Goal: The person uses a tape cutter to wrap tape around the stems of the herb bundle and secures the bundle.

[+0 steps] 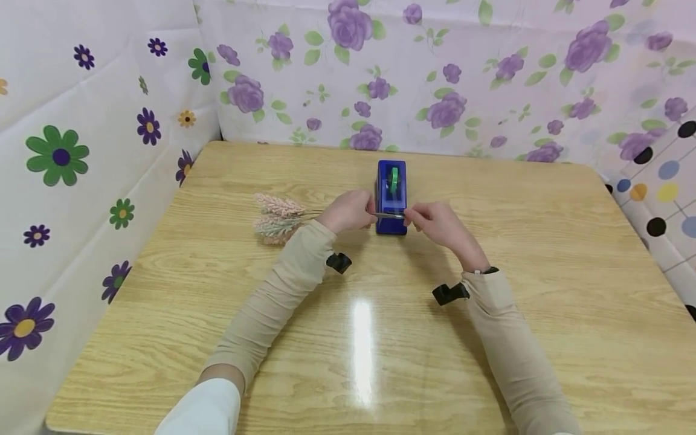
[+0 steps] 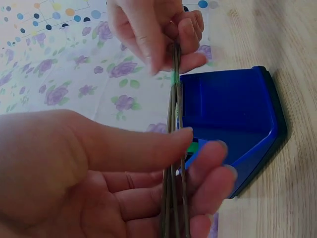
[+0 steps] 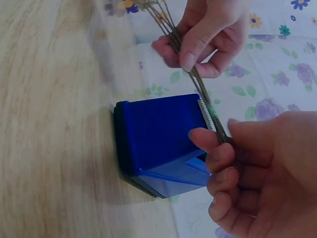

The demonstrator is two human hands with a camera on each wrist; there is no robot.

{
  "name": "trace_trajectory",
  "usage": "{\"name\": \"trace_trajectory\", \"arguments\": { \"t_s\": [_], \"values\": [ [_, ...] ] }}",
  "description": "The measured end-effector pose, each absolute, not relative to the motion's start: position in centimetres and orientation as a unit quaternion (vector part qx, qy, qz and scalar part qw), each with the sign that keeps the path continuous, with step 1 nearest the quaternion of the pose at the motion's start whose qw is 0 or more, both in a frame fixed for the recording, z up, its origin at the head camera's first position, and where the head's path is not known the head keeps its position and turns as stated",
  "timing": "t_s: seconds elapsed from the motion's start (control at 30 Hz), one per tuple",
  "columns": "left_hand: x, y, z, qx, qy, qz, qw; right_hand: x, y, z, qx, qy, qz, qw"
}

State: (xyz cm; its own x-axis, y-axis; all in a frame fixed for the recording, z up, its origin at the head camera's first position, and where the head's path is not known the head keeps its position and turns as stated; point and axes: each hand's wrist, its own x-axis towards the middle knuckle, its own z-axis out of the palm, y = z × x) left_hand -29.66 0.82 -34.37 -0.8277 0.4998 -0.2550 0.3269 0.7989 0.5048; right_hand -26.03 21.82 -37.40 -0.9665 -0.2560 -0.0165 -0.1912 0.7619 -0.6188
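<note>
Left hand (image 1: 350, 211) and right hand (image 1: 434, 222) pinch flower stems (image 1: 388, 215) — fingers curled. Mid-frame stands a blue tape dispenser (image 1: 391, 204).

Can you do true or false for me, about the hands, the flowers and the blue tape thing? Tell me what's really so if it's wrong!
1. The left hand and the right hand both hold the thin brownish stems. True.
2. The blue plastic tape dispenser is up in the air. False: it stands on the pale wooden table.
3. A round green tape roll sits inside the dispenser. True.
4. The fluffy pink and pale-green flower heads are right of the dispenser. False: they are on its left.
5. Green tape shows on the stems between the hands. True.
</note>
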Motion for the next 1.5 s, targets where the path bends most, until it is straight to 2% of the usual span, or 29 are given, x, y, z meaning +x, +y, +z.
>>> {"name": "trace_trajectory", "arguments": {
  "t_s": [0.43,0.93,1.1,1.23,1.5],
  "values": [
    [-29.7,0.8,-34.5,0.215,0.93,0.243,0.172,-26.1,21.7,-37.5,-0.104,0.934,-0.339,0.04],
    [-29.6,0.8,-34.4,0.241,0.92,0.251,0.179,-25.4,22.1,-36.3,-0.086,0.918,-0.374,0.104],
    [-29.7,0.7,-34.3,0.255,0.914,0.257,0.185,-25.5,22.6,-36.0,-0.106,0.91,-0.38,0.128],
    [-29.8,0.7,-34.5,0.284,0.901,0.257,0.206,-25.8,23.2,-36.2,-0.131,0.912,-0.366,0.128],
    [-30.0,0.8,-35.4,0.316,0.845,0.301,0.31,-26.0,23.8,-36.2,-0.126,0.929,-0.319,0.138]
  ]
}}
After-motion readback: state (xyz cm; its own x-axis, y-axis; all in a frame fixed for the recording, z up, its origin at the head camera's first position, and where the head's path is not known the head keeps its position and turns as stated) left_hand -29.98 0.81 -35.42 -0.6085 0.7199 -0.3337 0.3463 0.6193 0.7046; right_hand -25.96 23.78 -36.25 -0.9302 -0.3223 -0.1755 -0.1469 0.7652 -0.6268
